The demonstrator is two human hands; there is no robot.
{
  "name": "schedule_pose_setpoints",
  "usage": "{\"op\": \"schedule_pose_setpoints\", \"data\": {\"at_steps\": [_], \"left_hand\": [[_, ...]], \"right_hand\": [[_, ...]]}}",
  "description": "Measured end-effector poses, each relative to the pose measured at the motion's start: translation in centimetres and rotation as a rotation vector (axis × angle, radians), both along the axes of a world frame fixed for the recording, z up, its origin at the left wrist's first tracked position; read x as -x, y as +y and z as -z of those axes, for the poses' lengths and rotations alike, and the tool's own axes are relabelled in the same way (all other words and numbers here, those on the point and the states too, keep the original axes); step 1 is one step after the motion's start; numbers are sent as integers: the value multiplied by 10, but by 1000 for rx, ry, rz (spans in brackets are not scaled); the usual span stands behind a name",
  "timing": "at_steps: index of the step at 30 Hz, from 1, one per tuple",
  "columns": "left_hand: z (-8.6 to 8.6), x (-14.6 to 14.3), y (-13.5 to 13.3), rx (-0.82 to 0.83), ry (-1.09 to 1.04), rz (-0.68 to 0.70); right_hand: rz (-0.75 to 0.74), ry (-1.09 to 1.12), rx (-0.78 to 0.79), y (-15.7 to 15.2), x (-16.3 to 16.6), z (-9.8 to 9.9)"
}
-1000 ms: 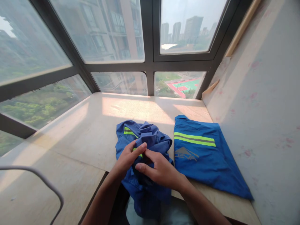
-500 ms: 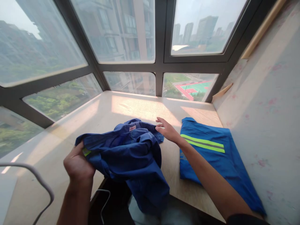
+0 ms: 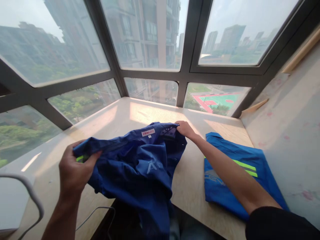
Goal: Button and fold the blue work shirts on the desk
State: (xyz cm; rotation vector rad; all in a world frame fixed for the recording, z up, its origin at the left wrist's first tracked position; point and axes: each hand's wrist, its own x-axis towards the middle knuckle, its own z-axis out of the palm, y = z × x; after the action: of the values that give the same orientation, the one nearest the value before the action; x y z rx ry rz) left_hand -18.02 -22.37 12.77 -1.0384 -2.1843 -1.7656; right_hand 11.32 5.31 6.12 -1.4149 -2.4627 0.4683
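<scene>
A dark blue work jacket [image 3: 130, 170] is stretched between my two hands above the front edge of the wooden surface. Its white and red neck label [image 3: 148, 132] faces me, and pale lettering shows on a fold below. My left hand [image 3: 77, 166] is closed around the jacket's left part, where a bit of bright yellow-green strip shows. My right hand [image 3: 184, 129] pinches the fabric at the far right, beside the label. The jacket's lower part hangs over the edge towards my lap. Its underside is hidden.
A folded bright blue garment [image 3: 220, 190] with yellow-green stripes lies on the wooden surface [image 3: 190, 186] at right, partly behind my right forearm. A grey cable [image 3: 35, 193] curves at left by a white object [image 3: 12, 203]. Windows and a papered wall [image 3: 295, 150] enclose the surface.
My right hand has closed on the jacket's right side, from open fingers beside it. The jacket is now spread wider and lifted, its label turned more to me. The view has shifted left.
</scene>
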Motion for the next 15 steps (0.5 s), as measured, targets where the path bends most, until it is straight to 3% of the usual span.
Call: {"op": "schedule_pose_setpoints", "data": {"at_steps": [3, 5, 7, 11, 13, 15], "left_hand": [[2, 10, 12, -8, 299, -42], [1, 12, 24, -41, 360, -42], [-4, 9, 37, -6, 386, -49], [-34, -2, 60, 12, 307, -74], [-57, -5, 68, -101, 182, -39], [-84, -5, 75, -261, 53, 16]], "right_hand": [[175, 519, -156, 4, -35, -55], [271, 878, -283, -7, -55, -105], [311, 1067, -409, -29, -70, -162], [246, 1136, -771, -82, -85, -264], [181, 1113, -964, -103, -92, -300], [126, 1068, -1130, -120, -102, -324]]}}
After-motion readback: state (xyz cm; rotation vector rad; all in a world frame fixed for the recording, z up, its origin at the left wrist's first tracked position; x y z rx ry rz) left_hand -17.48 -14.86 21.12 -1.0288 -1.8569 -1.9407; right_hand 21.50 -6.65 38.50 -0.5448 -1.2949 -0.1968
